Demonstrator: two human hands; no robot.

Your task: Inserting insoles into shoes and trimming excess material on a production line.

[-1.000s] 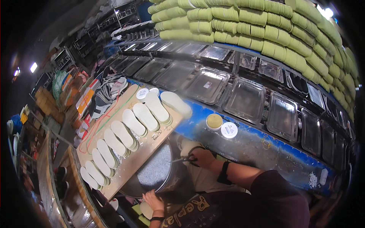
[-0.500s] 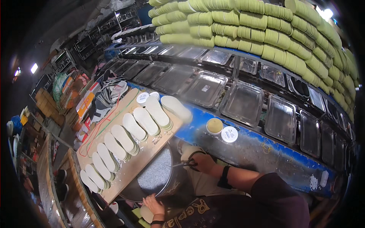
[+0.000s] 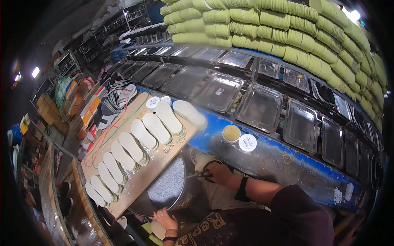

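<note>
My right hand (image 3: 219,173) is closed round black-handled scissors (image 3: 205,173), whose blades point left over the rim of a metal tub (image 3: 184,186). White and grey flecks (image 3: 166,186) fill the tub. At its near edge my left hand (image 3: 165,220) is curled over a pale, rounded insole (image 3: 156,228); its thumb is hidden. Yellow-green pieces (image 3: 152,237) show below that hand. Beyond the tub, a tilted board (image 3: 164,158) carries a slanting row of small stacks of white-topped insoles (image 3: 130,151).
A round tin of yellowish paste (image 3: 231,133) and a white lid (image 3: 247,142) are on the blue bench (image 3: 266,160). Behind stand racks of clear plastic trays (image 3: 259,107), under piled yellow-green insoles (image 3: 271,20). Another white lid (image 3: 152,102) sits at the board's far corner. Cartons (image 3: 92,108) crowd the left.
The view has shifted slightly. Both hands keep nearly the same places, with the scissors still in the right one.
</note>
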